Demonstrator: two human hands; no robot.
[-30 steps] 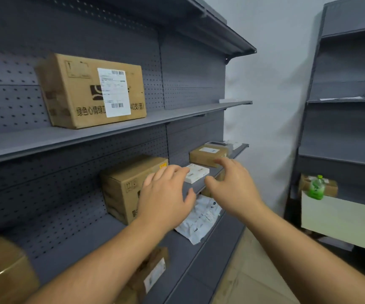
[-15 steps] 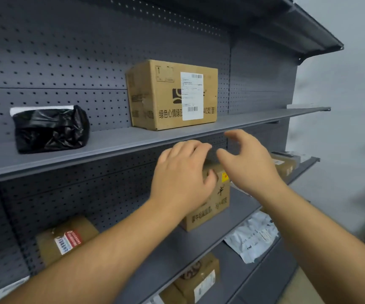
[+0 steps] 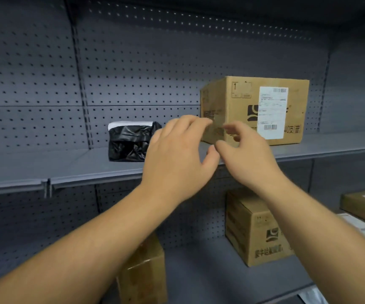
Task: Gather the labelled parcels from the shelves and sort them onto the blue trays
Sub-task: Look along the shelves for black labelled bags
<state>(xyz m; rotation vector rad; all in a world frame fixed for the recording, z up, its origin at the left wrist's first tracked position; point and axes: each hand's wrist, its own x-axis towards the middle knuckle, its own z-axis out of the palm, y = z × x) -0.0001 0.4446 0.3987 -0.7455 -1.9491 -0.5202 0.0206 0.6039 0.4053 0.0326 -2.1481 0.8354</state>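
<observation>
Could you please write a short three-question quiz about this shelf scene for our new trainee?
1. True or false: the black bag parcel sits left of the large labelled box on the same shelf.
2. What is the left hand holding?
A. the bag
B. a box
C. nothing
3. Fill in: the large box's white label is on its ____ face.

Key:
1. True
2. C; the right hand is empty too.
3. front
</observation>
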